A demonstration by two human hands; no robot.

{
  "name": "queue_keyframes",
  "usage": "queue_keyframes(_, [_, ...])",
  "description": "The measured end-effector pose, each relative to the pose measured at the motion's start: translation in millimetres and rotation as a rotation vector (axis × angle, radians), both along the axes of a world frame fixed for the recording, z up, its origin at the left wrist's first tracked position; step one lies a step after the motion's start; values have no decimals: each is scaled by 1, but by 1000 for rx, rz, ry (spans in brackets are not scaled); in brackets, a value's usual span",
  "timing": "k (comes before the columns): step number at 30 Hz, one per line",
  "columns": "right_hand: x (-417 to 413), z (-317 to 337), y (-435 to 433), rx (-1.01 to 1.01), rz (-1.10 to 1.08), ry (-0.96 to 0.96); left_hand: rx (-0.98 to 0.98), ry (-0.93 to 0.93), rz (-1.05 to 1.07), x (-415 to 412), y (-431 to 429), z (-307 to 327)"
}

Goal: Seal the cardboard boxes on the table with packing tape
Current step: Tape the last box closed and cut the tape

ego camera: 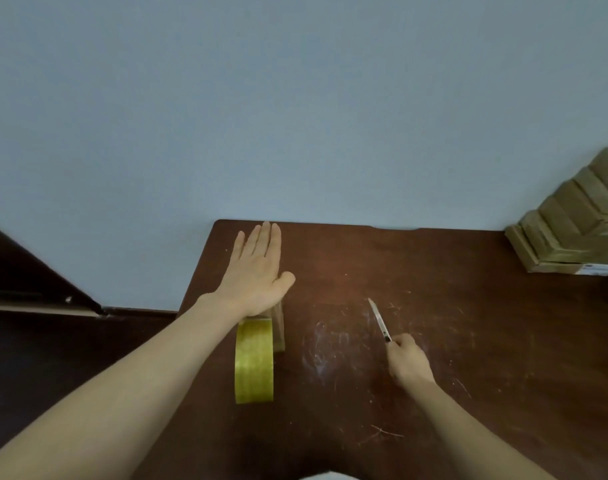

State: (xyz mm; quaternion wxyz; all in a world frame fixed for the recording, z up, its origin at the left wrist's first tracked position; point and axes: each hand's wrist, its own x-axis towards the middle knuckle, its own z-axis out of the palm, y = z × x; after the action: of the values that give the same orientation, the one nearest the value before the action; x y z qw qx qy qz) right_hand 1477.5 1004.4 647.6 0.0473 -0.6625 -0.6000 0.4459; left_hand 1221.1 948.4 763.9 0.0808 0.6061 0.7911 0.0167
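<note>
A yellow roll of packing tape (254,362) stands on its edge on the brown table (434,306), left of the middle. My left hand (257,271) is stretched out flat with straight fingers above the far end of the roll; its heel hides the roll's top. My right hand (408,362) grips the handle of a small utility knife (378,318), whose blade points away toward the far left. A stack of sealed cardboard boxes (572,220) stands at the table's far right corner, stepped like stairs.
The table's far edge meets a plain blue wall (295,98). Dark furniture (29,282) stands left of the table, lower down. White scratches mark the tabletop between the tape and the knife.
</note>
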Motion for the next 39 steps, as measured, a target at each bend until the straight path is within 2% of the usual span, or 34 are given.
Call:
queue_keyframes(2, [-24,26,9,-126,-249,345,119,-215,32,3,-2,2])
queue_keyframes(4, [-53,56,14,-174,-225,568,283,-407,134,8,-6,3])
queue_keyframes(6, [-83,86,17,-136,-101,663,421,-294,291,8,-10,0])
queue_keyframes(8, [-113,105,18,-90,-8,721,440,-216,457,6,-16,-4])
queue_keyframes(11, [-150,118,15,-92,75,811,425,-505,495,3,-25,-13])
queue_keyframes(13, [-165,117,14,-103,142,834,445,-591,440,0,-29,-17])
queue_keyframes(16, [-175,111,21,82,274,713,424,-654,387,-12,-25,-11])
queue_keyframes(19, [-173,108,32,335,331,516,371,-906,512,-26,-25,0])
queue_keyframes(21, [-171,108,35,403,313,457,261,-969,565,-29,-36,9])
queue_keyframes(23, [-171,109,29,476,389,359,131,-804,548,-25,-52,14])
queue_keyframes(25, [-175,108,21,555,497,270,98,-575,552,-19,-67,16])
queue_keyframes(27, [-179,110,16,591,526,193,82,-553,574,-15,-79,17])
queue_keyframes(30, [-184,111,8,672,545,34,44,-817,635,-9,-92,17])
queue_keyframes(32, [-189,109,-2,706,542,3,98,-986,703,-2,-96,13])
queue_keyframes(35, [-196,106,-10,716,562,-25,220,-1341,762,12,-98,6])
queue_keyframes(39, [-199,107,-7,735,584,-58,275,-1468,739,10,-103,5])
